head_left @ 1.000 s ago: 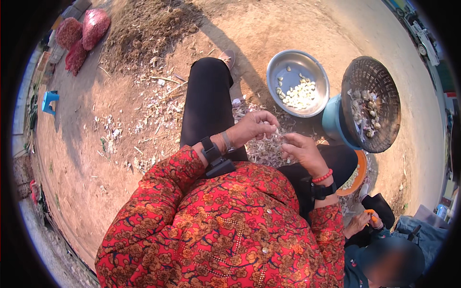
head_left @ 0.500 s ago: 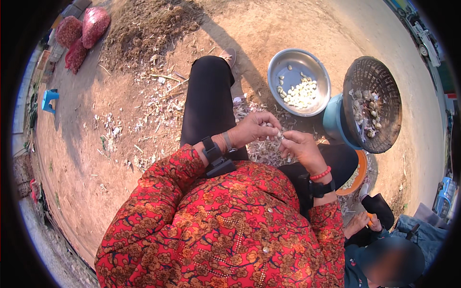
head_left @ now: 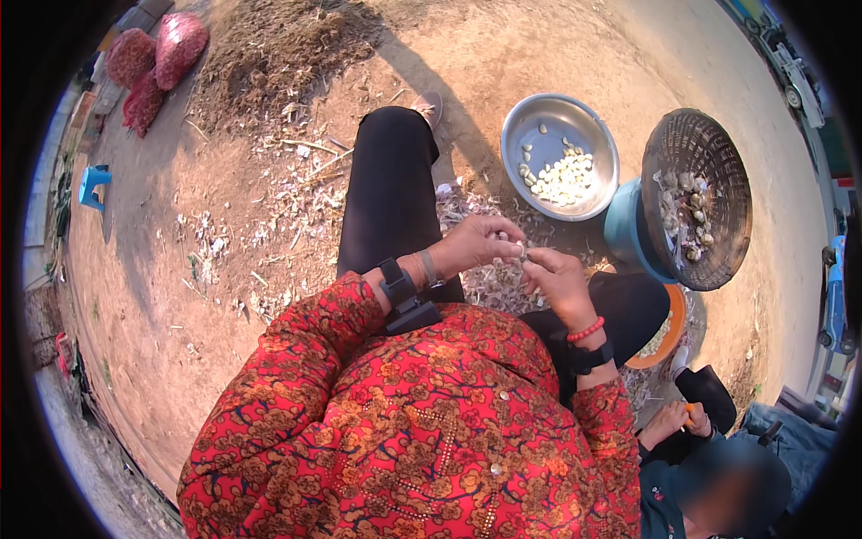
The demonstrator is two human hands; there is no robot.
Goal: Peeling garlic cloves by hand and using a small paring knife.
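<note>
My left hand and my right hand meet in front of my lap, the fingertips of both pinched round a small pale garlic clove. Fingers cover most of the clove. Beyond my hands to the right, a metal basin holds peeled garlic cloves. To its right a dark wicker basket with garlic bulbs sits tilted on a light-blue bucket. Garlic skins litter the ground below my hands.
At my right an orange basin holds pale pieces. A co-worker's hands grip something orange at lower right. Red mesh sacks and a blue stool stand far left. A vehicle is at far right.
My fingers have shifted slightly about the clove, and my right wrist has moved a little left. The co-worker's hands have come closer together.
</note>
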